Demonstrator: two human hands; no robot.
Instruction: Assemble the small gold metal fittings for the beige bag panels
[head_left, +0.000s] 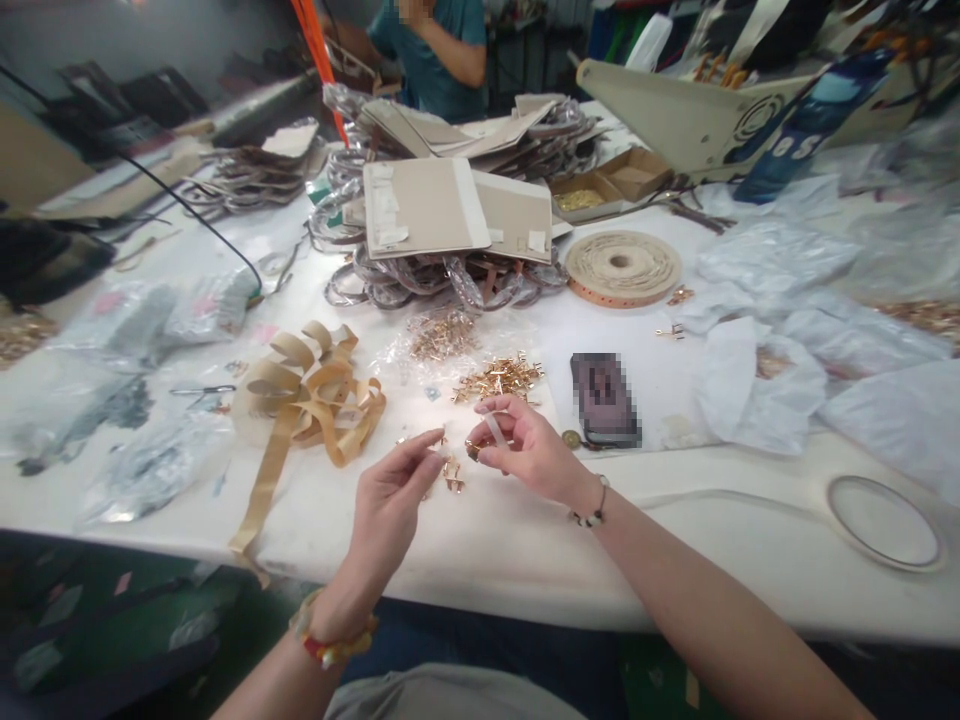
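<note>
My left hand (394, 495) is closed, thumb and index finger pinched near the middle of the table's front. Whatever is at its fingertips is too small to name. Close by on its right, my right hand (532, 452) curls its fingers around a small gold metal piece (473, 451), and a narrow whitish strip (496, 431) shows between the fingers. A few loose gold metal pieces (453, 475) lie on the table between the hands. Just beyond is a heap of gold metal pieces (501, 379), with more on a clear plastic bag (442, 335).
A loosely coiled tan ribbon (274, 470) lies left. Stacked flat panels (420, 205) stand behind, beside a strap roll (622, 268). A phone (606, 400), plastic bags (757, 390), a tape ring (834, 510) and a blue bottle (799, 140) are right. Another person (442, 60) is across.
</note>
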